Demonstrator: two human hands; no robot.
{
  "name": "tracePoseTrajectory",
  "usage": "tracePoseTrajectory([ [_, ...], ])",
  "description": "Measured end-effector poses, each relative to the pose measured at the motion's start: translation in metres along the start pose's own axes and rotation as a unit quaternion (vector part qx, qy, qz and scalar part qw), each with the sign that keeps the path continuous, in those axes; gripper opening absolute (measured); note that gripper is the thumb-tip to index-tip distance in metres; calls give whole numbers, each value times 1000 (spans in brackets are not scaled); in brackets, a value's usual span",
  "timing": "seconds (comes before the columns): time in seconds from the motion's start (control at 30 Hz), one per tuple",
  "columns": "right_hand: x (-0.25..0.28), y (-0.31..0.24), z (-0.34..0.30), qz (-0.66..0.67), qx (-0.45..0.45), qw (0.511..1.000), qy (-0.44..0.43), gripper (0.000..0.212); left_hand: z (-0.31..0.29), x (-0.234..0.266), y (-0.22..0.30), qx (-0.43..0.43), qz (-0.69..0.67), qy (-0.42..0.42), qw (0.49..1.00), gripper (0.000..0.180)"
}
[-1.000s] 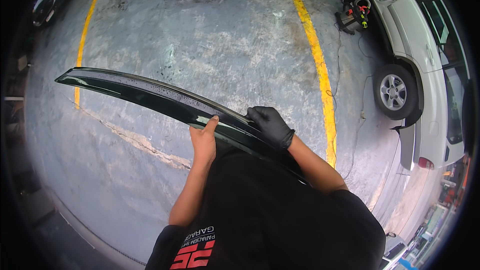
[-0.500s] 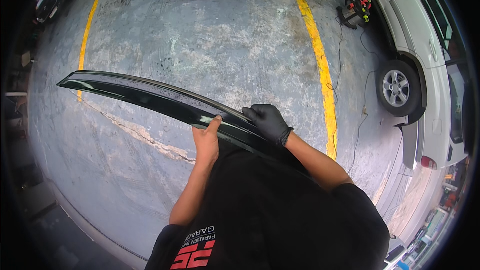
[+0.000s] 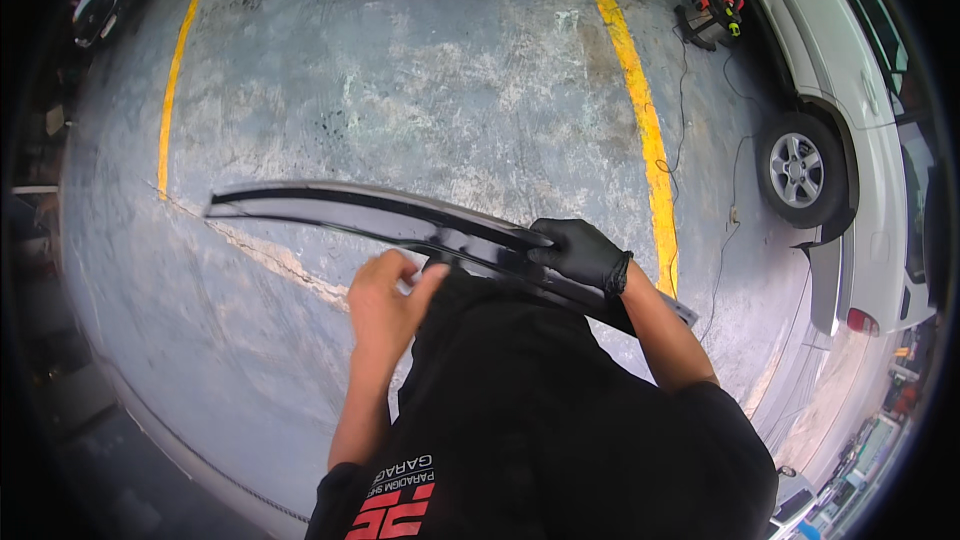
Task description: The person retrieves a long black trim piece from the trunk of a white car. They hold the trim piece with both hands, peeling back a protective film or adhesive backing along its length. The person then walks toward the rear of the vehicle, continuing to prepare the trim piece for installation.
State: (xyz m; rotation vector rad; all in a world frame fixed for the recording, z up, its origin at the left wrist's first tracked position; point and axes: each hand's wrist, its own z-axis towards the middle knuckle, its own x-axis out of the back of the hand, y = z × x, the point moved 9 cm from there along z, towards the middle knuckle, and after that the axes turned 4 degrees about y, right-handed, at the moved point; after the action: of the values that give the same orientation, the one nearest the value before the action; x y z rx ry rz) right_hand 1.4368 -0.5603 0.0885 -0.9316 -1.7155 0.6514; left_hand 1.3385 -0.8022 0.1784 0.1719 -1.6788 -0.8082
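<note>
A long, dark, curved plastic trim strip (image 3: 350,210) stretches from the left to just past my right arm, held above the concrete floor. My right hand (image 3: 578,252), in a black glove, grips the strip near its right part. My left hand (image 3: 385,298) is bare and sits just below the strip's lower edge, fingers curled near the edge; whether it pinches anything is unclear. My black shirt fills the lower middle of the view.
A white car (image 3: 850,120) stands at the right, its wheel (image 3: 797,170) near a yellow floor line (image 3: 640,110). A red and black tool with a cable (image 3: 715,10) lies at the top right. Another yellow line (image 3: 170,90) runs at the left.
The strip has shifted right and swung more level in the view. My left hand has dropped from gripping its lower edge to just under it. The right hand keeps its grip.
</note>
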Motion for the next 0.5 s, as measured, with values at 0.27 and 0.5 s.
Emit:
tracePoseTrajectory([
  [0.27,4,-36,-17,-136,31,986,-94,27,31,-97,60,-211,-116,-178,954,38],
  [0.5,0,-17,-18,-121,1,981,-151,33,27,-139,44,-135,-259,-299,909,23],
])
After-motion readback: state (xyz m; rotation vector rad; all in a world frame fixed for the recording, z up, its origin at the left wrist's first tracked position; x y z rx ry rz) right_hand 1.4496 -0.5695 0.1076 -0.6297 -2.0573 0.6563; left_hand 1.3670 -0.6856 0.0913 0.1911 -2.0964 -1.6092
